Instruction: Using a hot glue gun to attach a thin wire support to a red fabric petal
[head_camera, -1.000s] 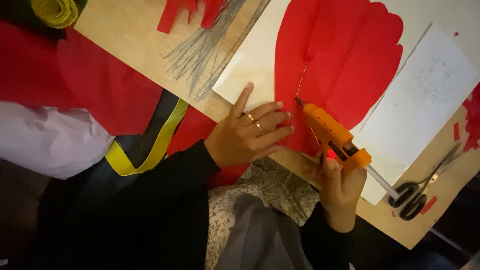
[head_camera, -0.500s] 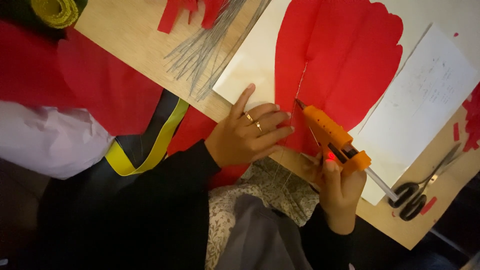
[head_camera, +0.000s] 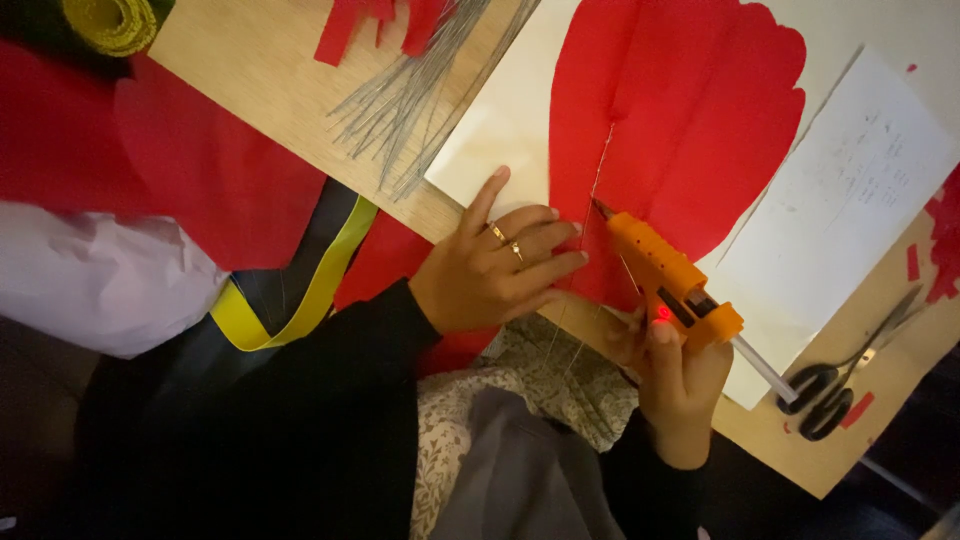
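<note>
Item: orange glue gun (head_camera: 665, 275), held in my right hand (head_camera: 680, 385), fingers closed round its grip at the near edge of the table, a small red light glowing on the body just above my thumb; a pale glue stick (head_camera: 762, 369) projects from its back end. Nozzle: pointed up and left, its tip on or just at the thin wire (head_camera: 600, 175) that runs lengthwise along the red crepe-paper petal (head_camera: 690, 120); whether tip and wire actually touch I cannot tell. Petal: large, scalloped along its far edge, lying flat on a white sheet (head_camera: 505, 120), in the middle of the wooden table (head_camera: 250, 70). My left hand (head_camera: 490, 270): laid flat, fingers spread and closed on nothing, pressing the near left margin of the petal and the white sheet just beside the nozzle; two rings on the fingers. Right of the petal: a second white sheet (head_camera: 850, 210) with faint pencil marks, touching the petal's edge. Further right, near the table corner: black-handled scissors (head_camera: 840, 385), shut, with small red paper scraps (head_camera: 860, 410) beside them. Far left of the petal: a fanned bundle of grey wires (head_camera: 400, 100), red paper strips (head_camera: 350, 25) above it, a roll of yellow-green crepe (head_camera: 110, 22) at the top corner. Off the table, at my left: more red paper (head_camera: 180, 170), a yellow strap (head_camera: 300, 300), a pale bag (head_camera: 90, 280).
</note>
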